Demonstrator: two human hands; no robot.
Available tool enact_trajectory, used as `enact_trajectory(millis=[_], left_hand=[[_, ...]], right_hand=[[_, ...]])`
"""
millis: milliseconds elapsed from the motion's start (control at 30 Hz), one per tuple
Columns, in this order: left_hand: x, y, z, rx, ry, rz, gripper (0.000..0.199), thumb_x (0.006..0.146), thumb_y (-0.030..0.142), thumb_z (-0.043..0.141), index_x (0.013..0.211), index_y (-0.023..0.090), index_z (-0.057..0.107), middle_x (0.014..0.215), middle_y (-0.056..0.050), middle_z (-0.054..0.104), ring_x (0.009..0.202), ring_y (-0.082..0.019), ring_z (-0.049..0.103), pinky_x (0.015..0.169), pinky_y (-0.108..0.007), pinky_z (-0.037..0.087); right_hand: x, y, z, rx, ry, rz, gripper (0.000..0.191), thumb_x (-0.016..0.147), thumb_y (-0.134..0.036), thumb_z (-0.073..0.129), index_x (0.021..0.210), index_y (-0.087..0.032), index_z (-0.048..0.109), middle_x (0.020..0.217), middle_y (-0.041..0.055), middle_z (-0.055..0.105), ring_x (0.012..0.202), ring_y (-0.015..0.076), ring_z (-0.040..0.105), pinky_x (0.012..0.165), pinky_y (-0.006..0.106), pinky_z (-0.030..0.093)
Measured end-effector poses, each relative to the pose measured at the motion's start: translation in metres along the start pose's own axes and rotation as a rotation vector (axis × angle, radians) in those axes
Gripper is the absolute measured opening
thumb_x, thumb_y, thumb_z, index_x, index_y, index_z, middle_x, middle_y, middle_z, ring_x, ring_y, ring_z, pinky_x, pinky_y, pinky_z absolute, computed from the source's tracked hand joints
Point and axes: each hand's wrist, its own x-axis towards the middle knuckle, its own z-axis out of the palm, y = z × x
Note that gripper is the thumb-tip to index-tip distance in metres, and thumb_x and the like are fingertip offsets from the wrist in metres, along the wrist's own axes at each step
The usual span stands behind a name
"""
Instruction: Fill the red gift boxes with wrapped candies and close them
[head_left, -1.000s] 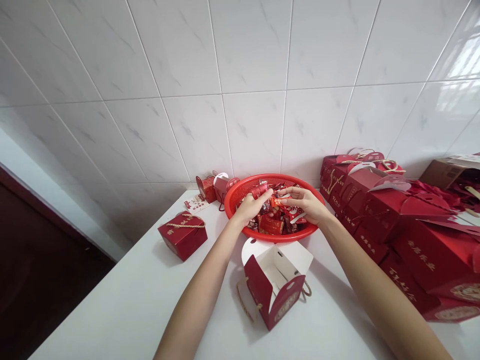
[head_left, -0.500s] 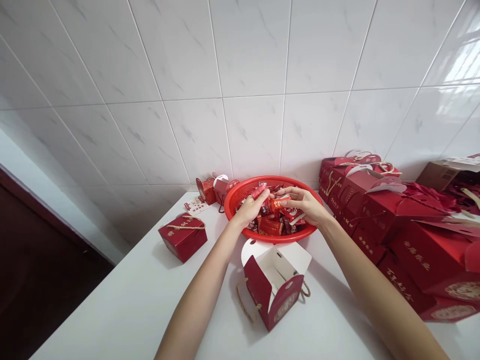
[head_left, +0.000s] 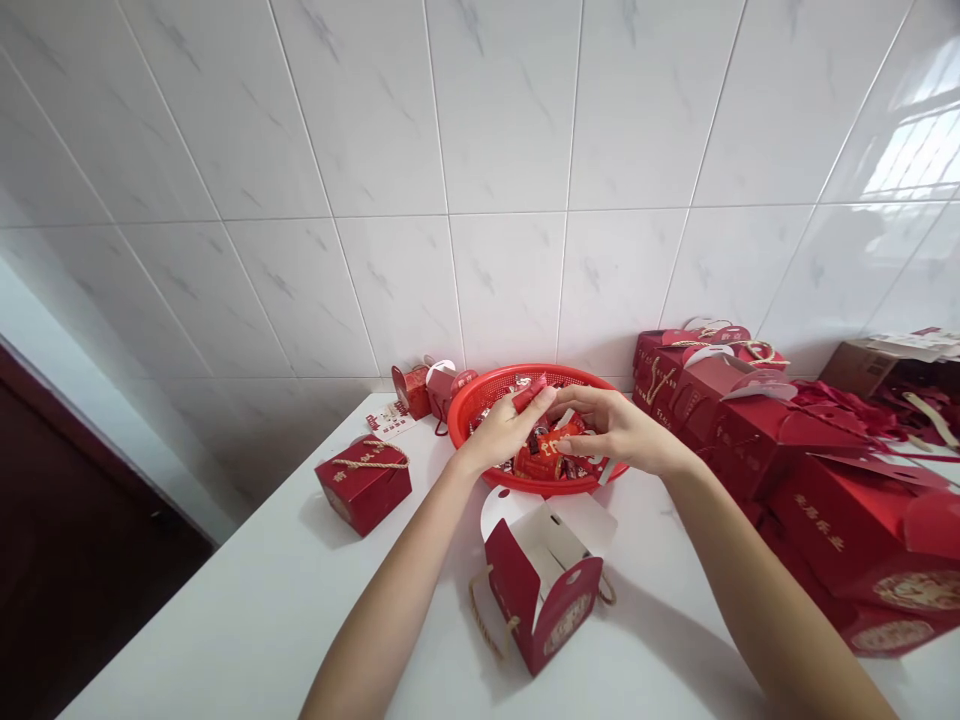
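Note:
My left hand (head_left: 506, 432) is closed on a red wrapped candy (head_left: 530, 393), which sticks up between thumb and fingers. Close beside it, my right hand (head_left: 619, 430) reaches over the basket with curled fingers. An orange-red wrapped candy (head_left: 553, 437) sits at its fingertips, and part of its grip is hidden. Both hands are above a red plastic basket (head_left: 469, 400) holding many wrapped sweets. In front of the basket stands an open dark-red gift box (head_left: 517, 590), its flaps raised, white inside, with rope handles at its sides.
A closed red box (head_left: 365, 485) with a rope handle sits on the white table (head_left: 247, 620) at left. Small red boxes (head_left: 412, 390) and a printed card (head_left: 390, 418) lie behind it. Stacked red boxes (head_left: 810, 510) fill the right side. A tiled wall (head_left: 510, 290) borders the back.
My right hand has moved nearer my left hand, and its fingers are more curled. The candy in my left hand now points up more. The view has shifted slightly.

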Motion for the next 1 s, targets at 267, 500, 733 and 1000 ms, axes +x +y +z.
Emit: enact_trajectory(millis=[267,500,733,1000], left_hand=[[-0.041,0.061,-0.028,0.253,-0.479,-0.260,0.027,0.076,0.048,0.078,0.073,0.022,0.074,0.061,0.001,0.065,0.064,-0.020,0.066,0.058,-0.025,0.046],[-0.049,0.070,-0.031,0.627,-0.583,-0.242,0.036,0.085,0.051,0.063,0.063,0.022,0.062,0.058,0.000,0.056,0.053,-0.015,0.052,0.047,-0.027,0.032],[-0.050,0.076,-0.030,0.824,-0.712,-0.320,0.024,0.084,0.043,0.058,0.081,0.020,0.063,0.071,0.000,0.058,0.062,-0.016,0.053,0.053,-0.027,0.032],[-0.052,0.073,-0.028,0.914,-0.693,-0.395,0.032,0.084,0.050,0.055,0.082,0.020,0.064,0.079,-0.003,0.065,0.066,-0.018,0.058,0.055,-0.028,0.035]], right_hand=[[-0.029,-0.042,0.009,-0.316,-0.192,0.051,0.012,0.085,-0.027,0.066,0.092,-0.019,0.073,0.073,-0.0001,0.066,0.058,0.0109,0.053,0.052,0.023,0.042],[-0.023,-0.038,0.021,-0.491,-0.159,0.046,0.009,0.083,-0.025,0.067,0.089,-0.020,0.073,0.076,-0.0002,0.070,0.062,0.0123,0.057,0.058,0.024,0.042],[-0.023,-0.038,0.027,-0.586,-0.046,0.165,0.015,0.085,-0.020,0.059,0.092,-0.018,0.072,0.080,0.0004,0.070,0.060,0.0114,0.054,0.056,0.024,0.040],[-0.021,-0.031,0.044,-0.469,0.157,0.019,0.022,0.087,-0.014,0.053,0.104,-0.018,0.067,0.094,0.0027,0.072,0.072,0.0136,0.063,0.063,0.024,0.045]])
